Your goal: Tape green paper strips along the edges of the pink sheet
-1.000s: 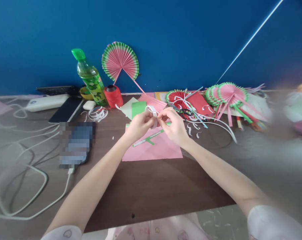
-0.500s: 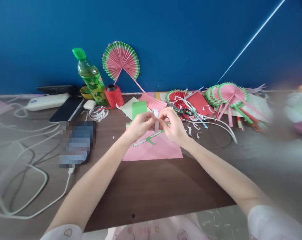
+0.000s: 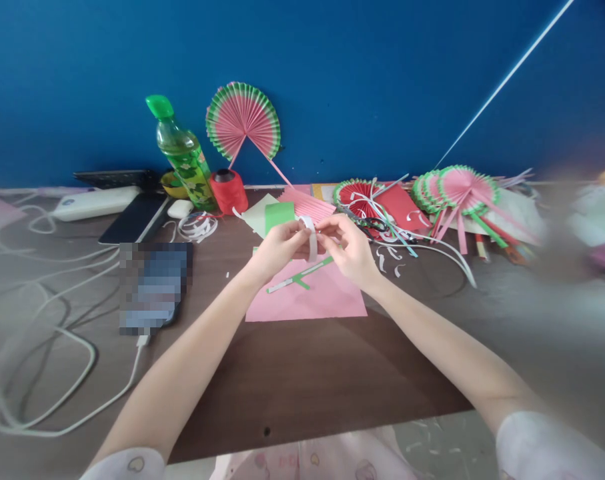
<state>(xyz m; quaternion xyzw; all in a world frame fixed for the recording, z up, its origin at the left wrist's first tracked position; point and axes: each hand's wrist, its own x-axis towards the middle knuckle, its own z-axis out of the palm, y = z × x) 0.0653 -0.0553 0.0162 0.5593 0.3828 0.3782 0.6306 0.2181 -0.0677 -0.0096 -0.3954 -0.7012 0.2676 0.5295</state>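
Observation:
My left hand [image 3: 283,248] grips a narrow white roll of tape [image 3: 311,241], held on edge above a pink sheet of paper [image 3: 307,303]. Thumb and fingertips of my right hand [image 3: 349,250] are pinched together at the roll's right side; whatever lies between them is too small to make out. Beneath the hands, green paper strips [image 3: 298,278] with whitish tape along them rest on the pink sheet. Just behind the hands are a green paper piece [image 3: 279,215] and a pleated pink paper [image 3: 316,205].
A pink-green fan [image 3: 243,120] leans on the blue wall beside a green bottle [image 3: 185,160] and red thread spool [image 3: 229,192]. Phones [image 3: 155,287] and white cables [image 3: 89,353] lie left. More fans [image 3: 465,189], scissors [image 3: 375,225] and paper scraps [image 3: 389,252] lie right.
The tape roll has turned slightly and shifted a little left, its ring showing more clearly. My right fingertips have moved slightly apart from my left hand.

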